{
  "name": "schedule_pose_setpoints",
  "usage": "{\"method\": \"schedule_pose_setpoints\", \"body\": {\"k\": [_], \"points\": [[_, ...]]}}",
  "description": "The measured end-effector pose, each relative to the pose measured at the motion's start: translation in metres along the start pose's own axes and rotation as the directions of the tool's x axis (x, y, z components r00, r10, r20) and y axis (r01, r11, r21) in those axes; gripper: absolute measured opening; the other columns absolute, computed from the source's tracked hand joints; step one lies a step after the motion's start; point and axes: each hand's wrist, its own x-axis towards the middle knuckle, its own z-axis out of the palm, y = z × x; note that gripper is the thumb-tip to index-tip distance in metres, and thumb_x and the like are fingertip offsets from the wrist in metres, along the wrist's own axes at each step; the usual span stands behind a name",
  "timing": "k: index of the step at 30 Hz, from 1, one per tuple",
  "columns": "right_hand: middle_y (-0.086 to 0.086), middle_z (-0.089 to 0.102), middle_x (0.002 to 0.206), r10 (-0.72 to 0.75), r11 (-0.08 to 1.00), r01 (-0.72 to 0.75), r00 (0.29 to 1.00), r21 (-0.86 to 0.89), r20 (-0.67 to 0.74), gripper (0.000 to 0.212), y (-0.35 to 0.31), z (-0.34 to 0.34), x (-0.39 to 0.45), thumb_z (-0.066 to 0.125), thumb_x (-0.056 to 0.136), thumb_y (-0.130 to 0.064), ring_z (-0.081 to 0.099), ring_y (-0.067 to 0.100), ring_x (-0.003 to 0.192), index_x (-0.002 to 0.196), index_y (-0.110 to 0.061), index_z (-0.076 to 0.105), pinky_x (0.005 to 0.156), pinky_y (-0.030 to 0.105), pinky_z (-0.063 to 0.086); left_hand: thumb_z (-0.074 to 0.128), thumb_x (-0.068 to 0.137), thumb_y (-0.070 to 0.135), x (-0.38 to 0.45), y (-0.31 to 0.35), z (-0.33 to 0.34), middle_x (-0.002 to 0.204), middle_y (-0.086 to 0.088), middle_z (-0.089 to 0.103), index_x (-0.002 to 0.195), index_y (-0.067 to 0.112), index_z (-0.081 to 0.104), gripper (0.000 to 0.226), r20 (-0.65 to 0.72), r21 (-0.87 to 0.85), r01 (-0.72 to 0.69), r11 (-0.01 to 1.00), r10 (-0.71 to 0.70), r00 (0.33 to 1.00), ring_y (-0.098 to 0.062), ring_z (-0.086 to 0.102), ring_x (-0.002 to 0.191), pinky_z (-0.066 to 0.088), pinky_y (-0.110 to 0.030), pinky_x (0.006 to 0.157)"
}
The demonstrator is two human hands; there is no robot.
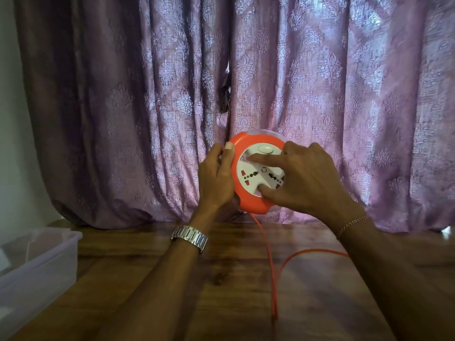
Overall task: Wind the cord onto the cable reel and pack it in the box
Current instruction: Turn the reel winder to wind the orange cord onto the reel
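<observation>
- Cable reel (256, 172): being held upright in mid-air at centre frame, above the wooden table (221, 279) and in front of the purple curtain (320, 82), socket face turned toward the camera.
- Left hand (216, 179): gripping the orange rim at 9 o'clock, thumb lying over the edge, fingers hidden behind; closed around the reel.
- Right hand (305, 177): spread over the white face from 3 o'clock, one fingertip pressing at about 10 o'clock and another at 6 o'clock, apparently turning the disc; holding nothing.
- Cord (267, 262): hanging out of the rim at 6 o'clock, trailing down the table, looping off toward 3 o'clock; much seemingly not yet wound.
- Handling, as a judgement: hard, smooth plastic shell, probably light, rigid, a little slippery; best gripped by the rim. Cord thin and limp, likely to kink or snag.
- Box (37, 262): translucent plastic, sitting at 8 o'clock, well apart from the reel.
- Writing: no brand or label legible; only socket holes, red marks and an oval button visible.
</observation>
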Motion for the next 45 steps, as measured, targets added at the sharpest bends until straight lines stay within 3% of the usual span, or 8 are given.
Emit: {"method": "schedule_pose_setpoints", "body": {"k": [8,13,16,20,27,33,38,45], "points": [[0.003,0.065,0.083,-0.008,0.999,0.005,0.998,-0.042,-0.06,0.061,-0.002,0.002,0.002,0.059,0.071,-0.071,0.054,0.028,0.079,0.123,-0.04,0.062,0.069,0.036,0.035,0.046,0.096,0.058,0.003,0.001,-0.002,0.06,0.01,0.056,0.07,0.041,0.055,0.032,-0.002,-0.01,-0.013,1.0,0.013,1.0,-0.021,0.053,0.065,0.048,-0.056,0.065],[0.001,0.062,0.113,-0.19,0.959,0.196,0.981,0.203,-0.05,0.015,0.01,-0.002,0.004,0.067,0.083,-0.022,0.047,0.025,0.096,0.095,-0.026,0.075,0.078,0.038,0.045,0.045,0.096,0.057,0.003,-0.001,-0.003,0.058,0.016,0.058,0.068,0.045,0.055,0.032,-0.007,0.006,-0.028,1.0,0.028,1.0,-0.008,0.05,0.057,0.043,-0.041,0.06],[-0.003,0.062,0.129,-0.288,0.94,0.279,0.957,0.196,0.019,0.037,0.01,0.001,0.004,0.043,0.079,-0.015,0.048,0.027,0.097,0.083,-0.029,0.077,0.078,0.039,0.046,0.045,0.097,0.056,0.002,0.0,-0.003,0.058,0.013,0.057,0.069,0.045,0.055,0.032,-0.007,0.016,-0.026,1.0,0.027,1.0,-0.014,0.054,0.061,0.045,-0.048,0.06],[-0.001,0.061,0.133,-0.29,0.954,0.281,0.953,0.101,0.088,0.033,0.008,0.003,0.004,0.07,0.075,-0.008,0.05,0.029,0.099,0.09,-0.036,0.077,0.076,0.04,0.047,0.044,0.095,0.06,0.002,0.001,-0.002,0.068,0.0,0.059,0.072,0.041,0.054,0.032,0.003,0.021,-0.04,0.999,0.04,0.999,-0.039,0.064,0.072,0.052,-0.06,0.066],[-0.002,0.057,0.13,-0.231,0.97,0.239,0.965,-0.05,0.126,0.036,0.004,0.002,0.003,0.069,0.08,-0.021,0.044,0.025,0.102,0.102,-0.049,0.071,0.072,0.032,0.021,0.047,0.098,0.053,0.004,0.0,-0.003,0.059,0.009,0.052,0.068,0.037,0.05,0.034,-0.002,0.038,-0.011,0.999,0.011,1.0,-0.014,0.049,0.06,0.047,-0.057,0.064],[0.002,0.057,0.126,-0.178,0.981,0.188,0.972,-0.055,0.152,0.047,0.002,-0.003,0.001,0.057,0.075,-0.022,0.052,0.026,0.103,0.108,-0.053,0.067,0.072,0.035,0.031,0.047,0.097,0.053,0.003,-0.001,-0.001,0.067,-0.002,0.057,0.076,0.023,0.05,0.037,0.017,0.037,-0.006,0.999,0.006,1.0,-0.04,0.06,0.07,0.051,-0.062,0.067],[0.005,0.057,0.117,-0.14,0.989,0.147,0.976,-0.03,0.164,0.05,0.002,-0.004,0.0,0.041,0.076,-0.033,0.056,0.025,0.102,0.115,-0.056,0.061,0.07,0.034,0.033,0.046,0.096,0.056,0.002,-0.003,-0.001,0.07,-0.011,0.061,0.079,0.013,0.052,0.047,0.018,0.035,0.001,0.999,-0.002,1.0,-0.039,0.062,0.072,0.051,-0.062,0.069],[-0.001,0.07,0.08,0.031,1.0,-0.031,0.999,-0.003,-0.039,0.059,0.001,0.004,-0.001,0.059,0.066,-0.073,0.066,0.024,0.07,0.118,-0.045,0.063,0.063,0.03,0.042,0.045,0.093,0.062,0.003,-0.001,0.0,0.061,0.007,0.053,0.071,0.027,0.049,0.041,-0.002,0.028,-0.005,1.0,0.005,1.0,-0.019,0.051,0.063,0.049,-0.058,0.065]]}}
